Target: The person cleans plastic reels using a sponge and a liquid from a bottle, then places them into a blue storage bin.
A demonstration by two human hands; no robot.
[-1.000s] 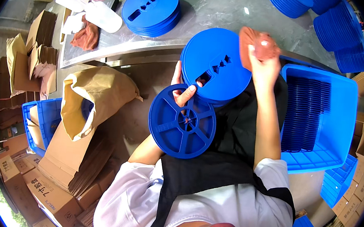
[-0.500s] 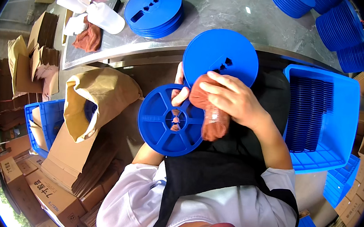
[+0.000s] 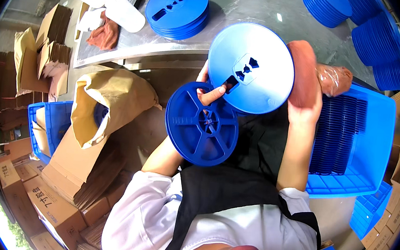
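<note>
Grey table (image 3: 250,4) with reel stacks (image 3: 177,9)

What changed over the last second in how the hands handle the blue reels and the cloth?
The right hand with the reddish cloth has swung off the spoked reel back to the solid disc's right edge. The left hand still grips both. The table stack and blue crate are unchanged.

The person wears a short-sleeved white shirt under what looks like a black apron.
</note>
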